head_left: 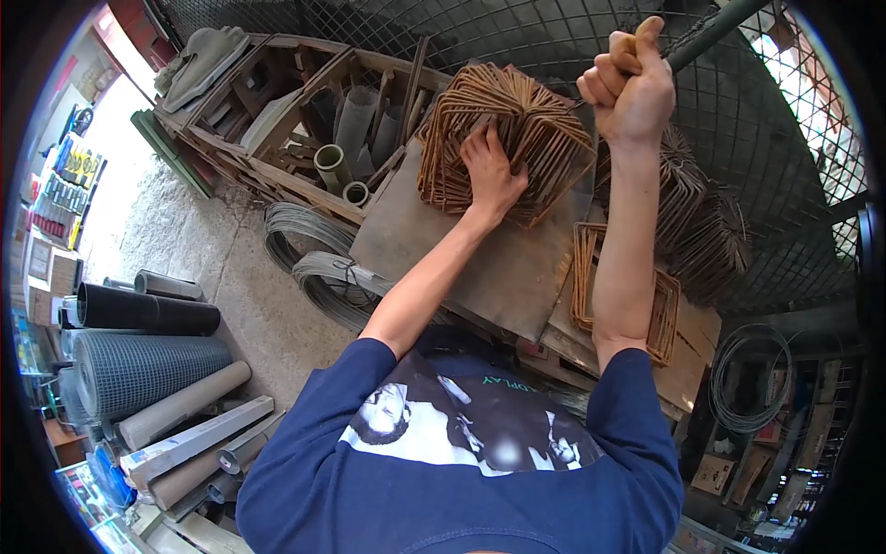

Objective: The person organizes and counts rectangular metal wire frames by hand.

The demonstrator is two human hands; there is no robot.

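Observation:
A large bundle of rusty, square-bent metal rods (554,152) rests on a worn board (498,268). My left hand (494,171) lies against the inner side of this bundle, its fingers spread over the rods. My right hand (632,83) is raised to the right of the bundle, near the wire mesh, with its fingers curled. What it holds, if anything, is too small or hidden to make out. Flat rusty frames (583,277) lie on the board's right part, partly behind my right forearm.
More bent-rod bundles (715,245) stand at the right by the mesh fence (784,166). A wooden crate (268,175) with pipes is at the back left. Coiled wire (323,277) lies beside the board. Mesh rolls (152,369) are on the left floor.

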